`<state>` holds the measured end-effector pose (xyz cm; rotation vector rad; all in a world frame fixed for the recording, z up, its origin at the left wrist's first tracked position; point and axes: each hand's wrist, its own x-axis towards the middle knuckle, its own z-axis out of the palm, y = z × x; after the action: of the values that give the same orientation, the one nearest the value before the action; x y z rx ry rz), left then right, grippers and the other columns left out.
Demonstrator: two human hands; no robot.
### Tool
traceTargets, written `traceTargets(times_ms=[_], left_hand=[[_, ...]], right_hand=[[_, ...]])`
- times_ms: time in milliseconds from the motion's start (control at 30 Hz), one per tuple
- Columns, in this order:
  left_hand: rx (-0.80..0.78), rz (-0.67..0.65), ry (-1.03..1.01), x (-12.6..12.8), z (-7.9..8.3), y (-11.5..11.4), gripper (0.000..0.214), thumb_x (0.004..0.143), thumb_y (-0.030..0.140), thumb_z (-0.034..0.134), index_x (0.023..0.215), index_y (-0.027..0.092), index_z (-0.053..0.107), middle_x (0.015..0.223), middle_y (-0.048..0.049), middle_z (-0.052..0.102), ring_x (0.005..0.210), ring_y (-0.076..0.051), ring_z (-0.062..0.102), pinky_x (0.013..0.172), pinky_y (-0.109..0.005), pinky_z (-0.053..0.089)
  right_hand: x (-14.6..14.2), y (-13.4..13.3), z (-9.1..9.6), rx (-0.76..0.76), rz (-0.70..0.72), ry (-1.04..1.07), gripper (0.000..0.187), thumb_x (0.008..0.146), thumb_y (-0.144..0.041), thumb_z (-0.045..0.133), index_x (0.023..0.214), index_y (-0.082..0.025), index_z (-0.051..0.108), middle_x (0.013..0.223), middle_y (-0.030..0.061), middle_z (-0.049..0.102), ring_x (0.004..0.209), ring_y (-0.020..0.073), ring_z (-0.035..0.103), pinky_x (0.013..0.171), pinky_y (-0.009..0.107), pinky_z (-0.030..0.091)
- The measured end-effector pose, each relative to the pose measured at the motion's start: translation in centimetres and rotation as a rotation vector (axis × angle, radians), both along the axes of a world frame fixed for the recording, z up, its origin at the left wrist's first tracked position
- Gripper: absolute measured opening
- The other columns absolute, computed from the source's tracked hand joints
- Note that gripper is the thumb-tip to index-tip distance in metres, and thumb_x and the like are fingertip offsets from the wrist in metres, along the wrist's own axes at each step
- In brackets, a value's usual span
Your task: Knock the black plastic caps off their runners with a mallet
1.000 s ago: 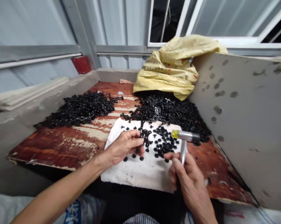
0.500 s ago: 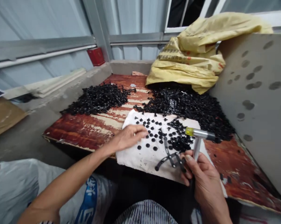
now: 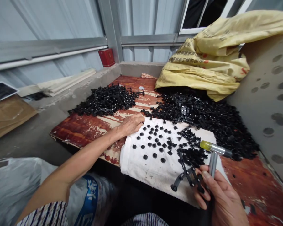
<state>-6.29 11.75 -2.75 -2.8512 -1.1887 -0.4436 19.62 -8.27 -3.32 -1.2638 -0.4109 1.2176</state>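
Observation:
My right hand (image 3: 220, 201) grips the handle of a small metal hammer (image 3: 214, 150) with a yellow tip, and its fingers also pinch a black plastic frame piece (image 3: 186, 177) at the near edge of a white cloth (image 3: 155, 169). My left hand (image 3: 131, 124) rests at the cloth's far left corner, fingers curled, beside loose black round caps (image 3: 153, 141); what it holds, if anything, is hidden.
Two heaps of black plastic parts lie on the worn red board (image 3: 89, 128): one at the far left (image 3: 106, 100), a larger one at the right (image 3: 207, 116). A yellow sack (image 3: 214, 62) sits behind. A grey panel (image 3: 270, 103) walls the right side.
My left hand let go of the black frame piece and moved up-left to the cloth's corner. The right hand now holds that piece along with the hammer. The view swung left.

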Motion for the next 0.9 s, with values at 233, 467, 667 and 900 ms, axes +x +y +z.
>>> traceTargets(times_ms=[233, 467, 667, 900], left_hand=[[0.117, 0.001, 0.064, 0.7, -0.2, -0.3, 0.026, 0.091, 0.01, 0.039, 0.081, 0.017, 0.061, 0.086, -0.009, 0.06, 0.085, -0.021, 0.053, 0.073, -0.033, 0.046], [0.099, -0.014, 0.076, -0.5, -0.1, -1.1, 0.025, 0.092, 0.013, 0.04, 0.082, 0.017, 0.062, 0.083, -0.0079, 0.061, 0.084, -0.021, 0.055, 0.074, -0.032, 0.047], [-0.131, 0.161, -0.515, 1.5, 2.6, -6.7, 0.016, 0.091, 0.023, 0.048, 0.085, 0.02, 0.062, 0.082, -0.0026, 0.063, 0.078, -0.015, 0.058, 0.074, -0.029, 0.047], [-1.32, 0.048, -0.667, 8.5, 3.6, -13.7, 0.03, 0.079, 0.045, 0.068, 0.088, 0.017, 0.063, 0.072, 0.0009, 0.059, 0.06, -0.01, 0.057, 0.053, -0.023, 0.048]], right_hand=[[0.6, -0.1, -0.8, 0.016, 0.045, -0.046, 0.038, 0.06, -0.04, 0.089, 0.085, -0.021, 0.068, 0.069, 0.0022, 0.068, 0.038, 0.0054, 0.039, 0.025, 0.017, 0.036], [0.4, 0.1, -0.8, 0.015, 0.06, -0.042, 0.039, 0.061, -0.039, 0.089, 0.087, -0.021, 0.066, 0.072, 0.0025, 0.069, 0.038, 0.0052, 0.039, 0.026, 0.016, 0.035], [-0.4, 0.3, 0.5, 0.085, 0.057, -0.001, 0.041, 0.058, -0.038, 0.089, 0.082, -0.02, 0.061, 0.065, -0.0016, 0.065, 0.038, 0.0044, 0.039, 0.027, 0.015, 0.035], [-0.2, 0.2, 0.5, 0.132, 0.066, 0.022, 0.042, 0.06, -0.041, 0.087, 0.083, -0.021, 0.058, 0.066, -0.0038, 0.063, 0.039, 0.0041, 0.037, 0.027, 0.014, 0.035]])
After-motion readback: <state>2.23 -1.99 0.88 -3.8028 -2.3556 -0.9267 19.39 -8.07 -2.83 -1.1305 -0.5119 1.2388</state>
